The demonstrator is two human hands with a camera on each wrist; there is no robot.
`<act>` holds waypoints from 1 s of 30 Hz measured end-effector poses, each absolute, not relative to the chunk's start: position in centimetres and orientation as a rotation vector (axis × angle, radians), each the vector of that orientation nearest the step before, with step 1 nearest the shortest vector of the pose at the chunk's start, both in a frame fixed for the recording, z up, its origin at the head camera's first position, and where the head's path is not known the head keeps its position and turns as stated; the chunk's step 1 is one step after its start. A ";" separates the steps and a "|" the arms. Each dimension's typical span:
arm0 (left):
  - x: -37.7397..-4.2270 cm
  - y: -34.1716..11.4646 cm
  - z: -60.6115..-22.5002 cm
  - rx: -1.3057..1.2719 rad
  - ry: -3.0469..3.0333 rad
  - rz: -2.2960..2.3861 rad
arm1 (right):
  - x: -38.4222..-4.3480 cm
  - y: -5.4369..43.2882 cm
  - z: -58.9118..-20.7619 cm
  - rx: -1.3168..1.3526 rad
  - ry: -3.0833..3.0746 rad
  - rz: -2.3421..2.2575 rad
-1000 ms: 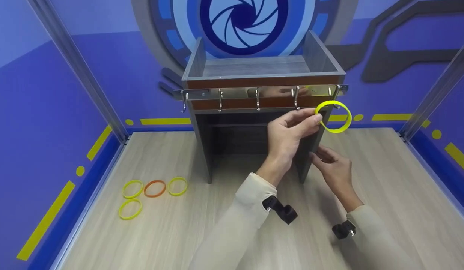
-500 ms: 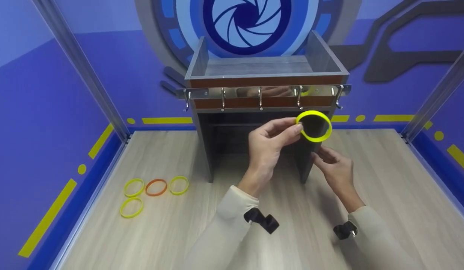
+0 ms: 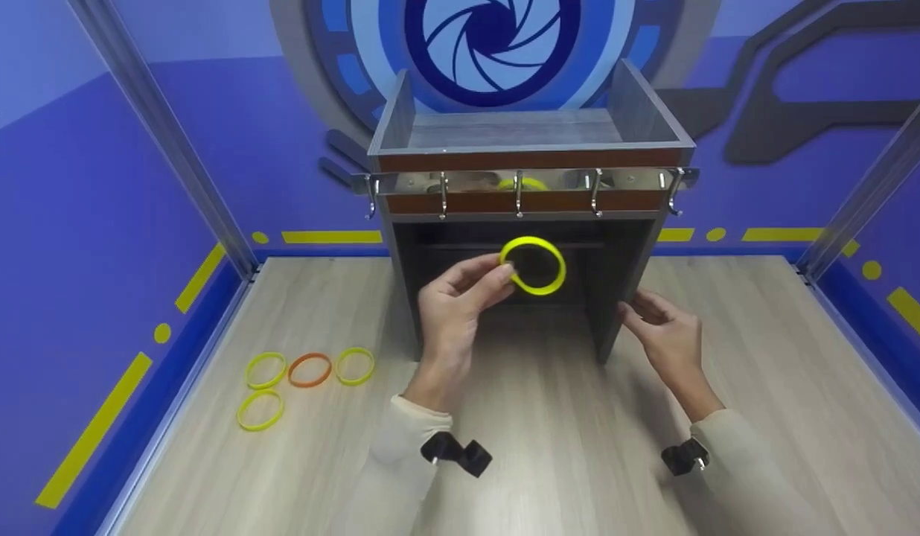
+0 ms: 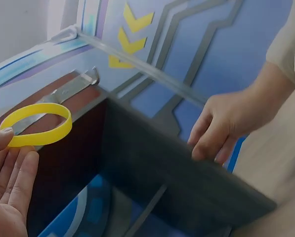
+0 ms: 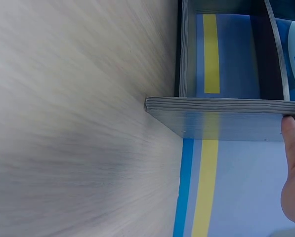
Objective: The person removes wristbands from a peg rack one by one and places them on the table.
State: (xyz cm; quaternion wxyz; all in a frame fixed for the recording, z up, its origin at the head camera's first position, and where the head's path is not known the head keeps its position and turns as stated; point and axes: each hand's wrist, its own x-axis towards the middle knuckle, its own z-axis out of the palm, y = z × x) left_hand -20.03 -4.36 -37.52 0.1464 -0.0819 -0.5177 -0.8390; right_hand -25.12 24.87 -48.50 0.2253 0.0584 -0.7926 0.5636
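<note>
In the head view, my left hand (image 3: 452, 305) pinches a yellow wristband-like ring (image 3: 555, 286) between thumb and fingertips, in front of the shelf unit's (image 3: 609, 260) opening. The left wrist view has this yellow ring (image 4: 58, 133) tilted, near the metal strip. My right hand (image 3: 667, 327) touches the unit's right side panel near its front edge. A fingertip meets that panel (image 5: 226, 106) in the right wrist view. Across the unit's front runs a metal hook rail (image 3: 475, 182) with several hooks, all bare; the rail reflects the yellow ring.
On the table (image 3: 542, 447) to the left lie an orange ring (image 3: 310, 385) and several yellow rings, among them a near one (image 3: 260, 428). The unit has an open tray top (image 3: 512, 128). Blue printed walls (image 3: 199, 141) and metal posts (image 3: 162, 141) enclose the table.
My left hand has carried the yellow ring leftward and slightly down, from near the rightmost hook to below the middle hook. The right hand stays at the side panel.
</note>
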 end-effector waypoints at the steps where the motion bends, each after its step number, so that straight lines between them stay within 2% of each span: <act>1: -19.9 -4.9 -37.7 -0.217 -1.498 -2.406 | -25.1 24.9 -48.5 0.163 -2.182 1.558; 30: -16.6 -19.1 -43.1 0.276 -1.699 -2.141 | -25.1 24.7 -48.5 0.158 -2.175 1.584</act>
